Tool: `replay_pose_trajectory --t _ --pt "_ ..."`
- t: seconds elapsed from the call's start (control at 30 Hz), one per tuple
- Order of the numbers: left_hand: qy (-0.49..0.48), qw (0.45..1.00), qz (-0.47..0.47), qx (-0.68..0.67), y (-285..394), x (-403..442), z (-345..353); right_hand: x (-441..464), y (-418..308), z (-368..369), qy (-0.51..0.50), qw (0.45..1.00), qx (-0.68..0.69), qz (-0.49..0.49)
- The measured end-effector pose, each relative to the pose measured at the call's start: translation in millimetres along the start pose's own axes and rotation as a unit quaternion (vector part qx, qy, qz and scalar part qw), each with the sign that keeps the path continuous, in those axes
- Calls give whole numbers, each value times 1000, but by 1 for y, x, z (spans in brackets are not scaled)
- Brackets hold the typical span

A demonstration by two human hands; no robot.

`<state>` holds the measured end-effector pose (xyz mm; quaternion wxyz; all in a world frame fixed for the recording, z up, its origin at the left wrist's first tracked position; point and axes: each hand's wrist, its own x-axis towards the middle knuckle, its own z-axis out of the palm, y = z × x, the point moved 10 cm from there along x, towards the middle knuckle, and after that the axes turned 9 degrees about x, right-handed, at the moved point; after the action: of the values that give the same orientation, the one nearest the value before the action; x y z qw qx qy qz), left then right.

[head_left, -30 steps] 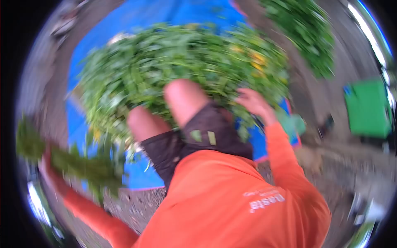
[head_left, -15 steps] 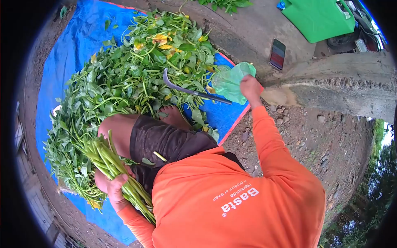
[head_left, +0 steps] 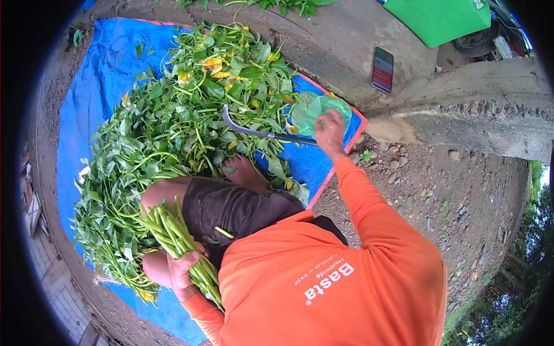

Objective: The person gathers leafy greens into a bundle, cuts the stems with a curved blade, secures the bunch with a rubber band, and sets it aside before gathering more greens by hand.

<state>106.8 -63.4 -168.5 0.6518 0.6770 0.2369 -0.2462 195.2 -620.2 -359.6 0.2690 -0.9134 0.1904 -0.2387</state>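
"Head camera: what does the left hand (head_left: 182, 268) have?"

"It's closed around a bunch of green stems (head_left: 173, 233), held against the lap, with the cut-looking ends pointing up and away. So that much is gathered."

"Is it tied?"

"I see no tie on the part that shows; the fingers cover some of it, so I can't be sure."

"And the right hand (head_left: 330, 130)?"

"Its fingers are bent over the thin green plastic (head_left: 306, 109), on the blue tarpaulin (head_left: 86, 115). Whether they pinch it or merely touch it, I can't tell."

"How much is ungathered?"

"Plenty, I'd say. A big heap of leafy greens (head_left: 150, 115) spreads beyond the left hand and across towards the right, stems tangled, a few leaves yellow."

"Any finished bunches about?"

"None I can pick out. More greens (head_left: 294, 6) lie well beyond both hands, but the picture's edge cuts them off."

"And the sickle (head_left: 294, 139)?"

"Unheld, its handle just beside the right hand, its blade over the heap."
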Motion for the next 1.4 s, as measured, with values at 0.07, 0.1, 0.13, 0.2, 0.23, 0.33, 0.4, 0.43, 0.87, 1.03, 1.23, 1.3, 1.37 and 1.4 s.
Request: replay_pose_trajectory --t 0.07,0.1,0.13,0.2,0.23,0.33,0.4,0.43,0.87,1.03,1.23,1.3,1.37,1.4 --pt "-1 1000 -1 2 -1 0 -1 5 30 -4 89 994 -10 67" --pt "-3 1000 -3 5 2 -1 2 -3 85 12 125 982 0 139" --pt "16 1000 -7 0 4 -4 3 -9 137 51 69 986 61 138" --pt "-22 999 10 26 5 -2 4 -61 177 127 -121 686 456 554" --pt "-37 998 33 35 8 0 2 -56 149 130 -189 683 468 529" --pt "-28 999 36 21 12 -1 3 -43 144 142 -365 873 159 282" --pt "-28 999 16 6 14 -4 4 0 61 74 -296 922 -68 241" --pt "-33 999 7 -1 15 -4 7 -3 68 83 -273 924 -74 256" --pt "-4 1000 9 22 35 -22 10 -39 110 172 -353 906 -123 197" --pt "-24 1000 8 13 33 -18 10 -24 75 121 -259 925 -41 276" --pt "-39 998 28 41 43 -17 23 -3 32 66 -150 975 -4 162" --pt "-44 998 15 44 36 -13 22 1 38 93 -253 955 -45 149" --pt "-36 999 18 33 42 -19 28 -5 35 111 -368 904 -91 197" --pt "-30 999 19 26 45 -21 31 -14 36 120 -424 872 -113 216"
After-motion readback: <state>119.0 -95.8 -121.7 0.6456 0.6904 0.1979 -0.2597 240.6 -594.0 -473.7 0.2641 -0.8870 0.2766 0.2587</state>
